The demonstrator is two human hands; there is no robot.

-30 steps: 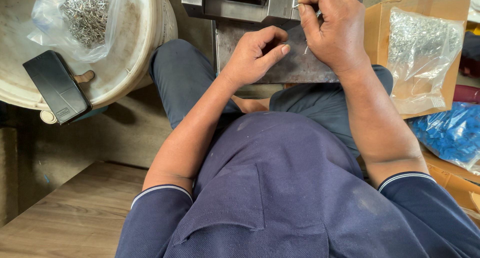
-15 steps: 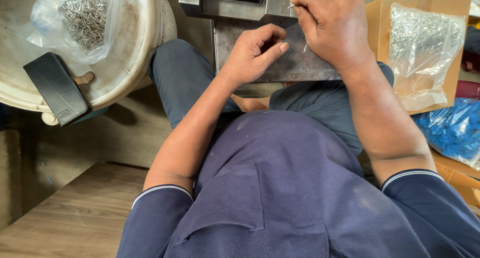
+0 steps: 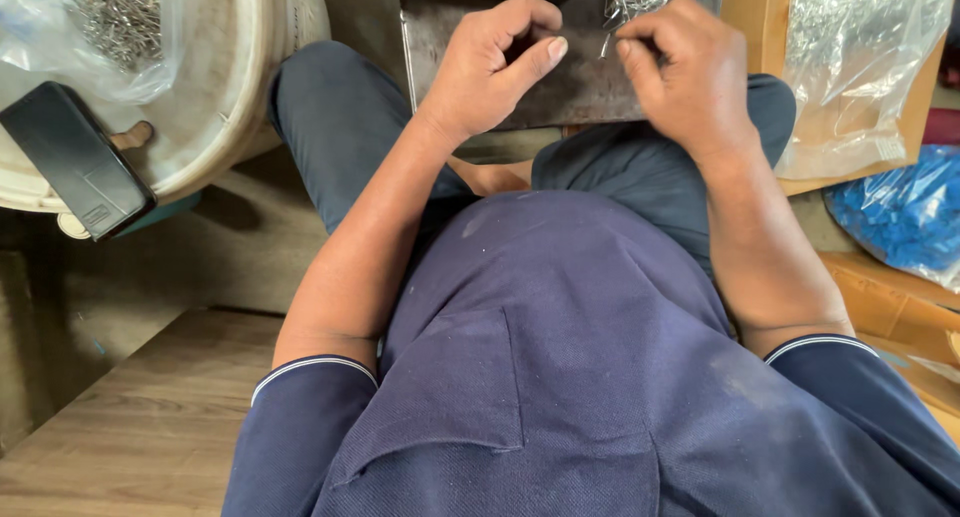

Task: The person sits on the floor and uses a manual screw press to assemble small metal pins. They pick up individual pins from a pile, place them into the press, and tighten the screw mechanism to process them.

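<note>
Left of the metal block (image 3: 560, 77): clear bag of metal bits (image 3: 110, 27). Right: clear bag (image 3: 850, 67) in brown carton (image 3: 770, 17); farther, lower right, blue bag (image 3: 900, 217).

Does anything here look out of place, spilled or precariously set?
One thing: a black phone lies tilted on the rim of the white bucket, partly overhanging the edge. Otherwise nothing stands out: the left hand and right hand work over the metal plate, and the bags of metal pieces look closed.

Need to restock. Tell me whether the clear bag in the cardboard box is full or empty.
Partly full: the clear bag in the cardboard box holds silvery metal pieces.
</note>
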